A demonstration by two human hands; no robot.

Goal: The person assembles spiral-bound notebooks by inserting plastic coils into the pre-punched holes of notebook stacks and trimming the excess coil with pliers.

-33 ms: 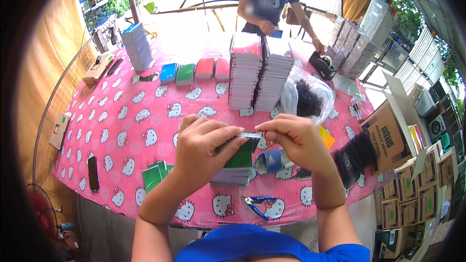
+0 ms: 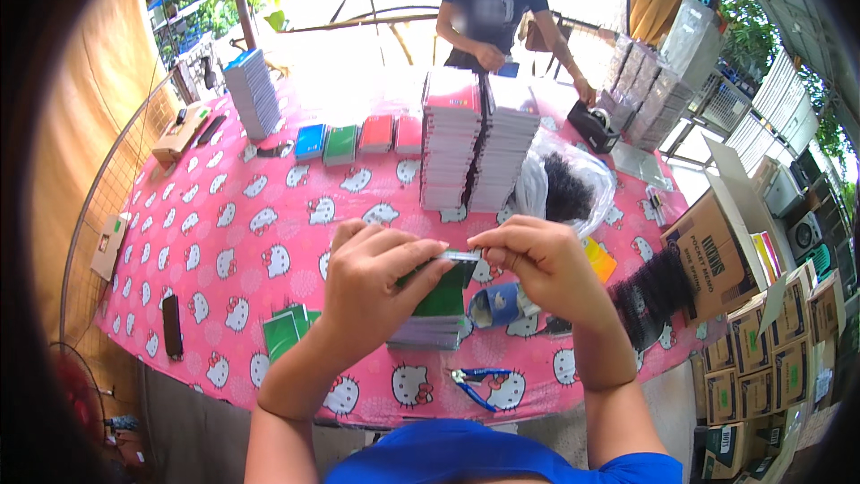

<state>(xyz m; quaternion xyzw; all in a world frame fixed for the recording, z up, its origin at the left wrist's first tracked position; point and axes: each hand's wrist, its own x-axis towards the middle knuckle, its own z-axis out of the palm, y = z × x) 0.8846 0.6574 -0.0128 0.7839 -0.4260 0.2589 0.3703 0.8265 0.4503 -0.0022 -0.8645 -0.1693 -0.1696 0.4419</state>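
Near the table's middle, my left hand [image 2: 372, 282] pinches a small thin notebook [image 2: 459, 256] between thumb and fingers, its edge turned up toward me. My right hand [image 2: 542, 260] is closed at the notebook's right end, thumb against forefinger; what lies in that pinch is too small to make out. Below the hands stands a stack of green-covered notebooks [image 2: 425, 333], partly hidden by my left hand. Blue-handled cutting pliers [image 2: 475, 387] lie spread near the front edge. Loose green notebooks [image 2: 285, 332] lie beside my left forearm.
Tall notebook stacks [image 2: 451, 148] stand ahead. Black binding coils [image 2: 652, 296] lie by an open carton [image 2: 712, 246] at right. A blue patterned pouch-like thing [image 2: 495, 305] sits below my right hand. Across the table, a person [image 2: 495, 18] reaches toward a tape dispenser [image 2: 594, 124].
My hands and the notebook sit slightly lower in the picture, as do the table things, so the view has tilted a little. The grip looks the same.
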